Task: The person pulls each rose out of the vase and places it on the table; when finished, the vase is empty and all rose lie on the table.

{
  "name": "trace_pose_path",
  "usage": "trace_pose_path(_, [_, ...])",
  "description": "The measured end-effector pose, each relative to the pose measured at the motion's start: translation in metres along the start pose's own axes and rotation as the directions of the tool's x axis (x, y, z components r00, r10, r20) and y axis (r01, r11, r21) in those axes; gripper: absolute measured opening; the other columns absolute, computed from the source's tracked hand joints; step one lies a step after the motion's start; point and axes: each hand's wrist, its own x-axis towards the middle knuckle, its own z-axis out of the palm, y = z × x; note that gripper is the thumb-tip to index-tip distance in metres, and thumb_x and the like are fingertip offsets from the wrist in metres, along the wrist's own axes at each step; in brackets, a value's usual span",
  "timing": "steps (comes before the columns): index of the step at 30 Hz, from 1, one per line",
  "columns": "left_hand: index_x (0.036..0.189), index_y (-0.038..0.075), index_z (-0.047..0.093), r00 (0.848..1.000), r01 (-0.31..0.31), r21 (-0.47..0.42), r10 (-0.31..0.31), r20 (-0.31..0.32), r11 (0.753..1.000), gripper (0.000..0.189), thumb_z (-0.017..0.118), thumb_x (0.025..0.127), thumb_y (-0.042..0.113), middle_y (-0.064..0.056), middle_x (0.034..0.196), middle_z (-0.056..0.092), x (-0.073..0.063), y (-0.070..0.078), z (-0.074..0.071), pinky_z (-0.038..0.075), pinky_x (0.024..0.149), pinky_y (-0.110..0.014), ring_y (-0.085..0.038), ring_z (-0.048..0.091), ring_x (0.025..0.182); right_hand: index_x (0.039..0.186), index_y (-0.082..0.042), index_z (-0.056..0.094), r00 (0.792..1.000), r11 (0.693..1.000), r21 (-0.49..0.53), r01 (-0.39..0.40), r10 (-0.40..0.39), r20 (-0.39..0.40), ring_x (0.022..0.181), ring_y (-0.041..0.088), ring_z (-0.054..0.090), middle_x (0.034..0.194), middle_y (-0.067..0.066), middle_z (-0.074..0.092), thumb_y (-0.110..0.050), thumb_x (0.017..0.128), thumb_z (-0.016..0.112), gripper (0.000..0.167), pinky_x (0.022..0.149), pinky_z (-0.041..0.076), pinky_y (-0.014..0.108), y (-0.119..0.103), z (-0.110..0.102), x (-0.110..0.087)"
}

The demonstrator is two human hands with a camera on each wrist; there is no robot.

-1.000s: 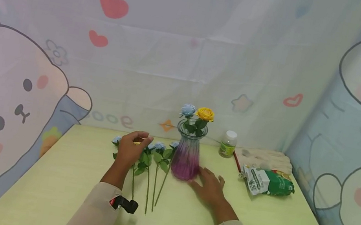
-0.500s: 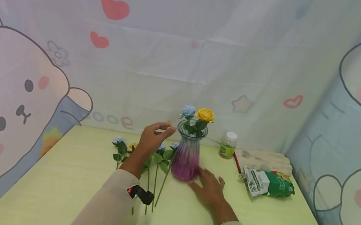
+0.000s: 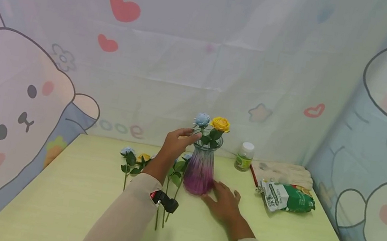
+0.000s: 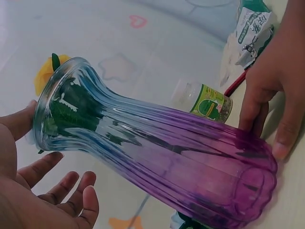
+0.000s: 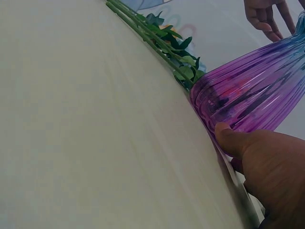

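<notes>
vase: the purple-and-blue glass vase (image 3: 199,175) stands on the pale table (image 3: 49,199), between the two hands, its long axis upright.
rim: the left hand (image 3: 175,145) reaches here from the left, nearer the mouth and the roses; these lie just right of its fingertips.
left fingers: apart and loosely bent, with nothing clamped between them; one digit is at the rim, though i can't tell if it presses.
foot: the right hand (image 3: 224,202) is nearer this end, thumb and fingers spread, resting against the glass on its right.
roses: one blue (image 3: 202,120) and one yellow (image 3: 220,124), upright in the mouth.
loose flowers: several (image 3: 130,158) lie left of the vase, partly behind the left arm.
</notes>
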Motion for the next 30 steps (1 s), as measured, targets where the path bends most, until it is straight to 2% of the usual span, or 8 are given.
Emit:
trace_pose_path(6, [0.157,0.017,0.061,1.0,0.027,-0.051,-0.027,0.01,0.998,0.06,0.077,0.104,0.041,-0.013,0.172,0.044,0.011,0.0,0.004,0.038,0.129,-0.065,-0.046,0.043,0.159,0.163,-0.013,0.052,1.0,1.0,-0.007,-0.007,0.007,0.008,0.16,0.036,0.045,0.165,0.01,0.057,-0.046,0.106,0.07,0.069,0.127,0.011,0.079,-0.003,0.0,0.0])
trace_pose_path(10, [0.161,0.016,0.055,0.998,0.043,-0.102,-0.038,0.049,0.994,0.064,0.077,0.105,0.035,-0.014,0.173,0.042,0.013,0.006,0.006,0.037,0.131,-0.061,-0.042,0.037,0.164,0.164,-0.013,0.051,1.0,1.0,-0.018,-0.006,0.006,0.006,0.16,0.036,0.045,0.165,0.01,0.057,-0.047,0.106,0.07,0.07,0.127,0.012,0.079,-0.001,0.0,0.001])
trace_pose_path(14, [0.164,0.017,0.052,0.996,0.062,-0.103,-0.055,0.073,0.993,0.067,0.078,0.104,0.031,-0.017,0.175,0.04,0.014,0.011,0.008,0.035,0.131,-0.061,-0.042,0.036,0.164,0.164,-0.014,0.051,1.0,1.0,-0.022,-0.004,0.004,0.009,0.161,0.035,0.044,0.165,0.009,0.057,-0.048,0.106,0.069,0.07,0.127,0.012,0.079,0.002,0.001,0.001])
trace_pose_path(18, [0.16,0.017,0.057,0.997,0.06,-0.086,-0.056,0.044,0.994,0.059,0.075,0.106,0.031,-0.017,0.172,0.043,0.014,0.014,0.011,0.033,0.132,-0.063,-0.043,0.036,0.164,0.165,-0.014,0.05,1.0,1.0,-0.022,-0.002,0.002,0.014,0.161,0.035,0.043,0.166,0.009,0.056,-0.049,0.106,0.068,0.07,0.127,0.012,0.078,0.004,0.002,0.002])
trace_pose_path(25, [0.154,0.006,0.063,0.998,0.041,-0.111,-0.047,-0.051,0.993,0.049,0.064,0.113,0.033,-0.016,0.172,0.045,0.014,0.016,0.013,0.033,0.132,-0.061,-0.04,0.033,0.165,0.164,-0.014,0.051,1.0,1.0,-0.027,0.004,-0.004,0.004,0.161,0.035,0.044,0.165,0.009,0.057,-0.049,0.106,0.068,0.07,0.127,0.013,0.078,0.003,0.002,0.001])
trace_pose_path(28, [0.152,0.004,0.063,0.994,0.006,-0.137,-0.021,-0.104,0.991,0.047,0.061,0.115,0.032,-0.017,0.167,0.05,0.013,0.018,0.011,0.034,0.132,-0.06,-0.039,0.037,0.164,0.163,-0.012,0.051,1.0,1.0,-0.027,0.008,-0.008,0.004,0.16,0.037,0.045,0.164,0.01,0.058,-0.047,0.105,0.069,0.07,0.127,0.014,0.079,0.002,0.001,0.0])
trace_pose_path(30, [0.149,0.004,0.065,0.99,-0.037,-0.144,0.017,-0.139,0.989,0.044,0.057,0.116,0.032,-0.018,0.163,0.054,0.013,0.021,0.009,0.037,0.13,-0.059,-0.039,0.042,0.16,0.163,-0.012,0.052,1.0,0.999,-0.032,0.013,-0.013,0.002,0.159,0.037,0.045,0.164,0.011,0.058,-0.047,0.105,0.069,0.07,0.126,0.015,0.079,0.001,0.0,0.0])
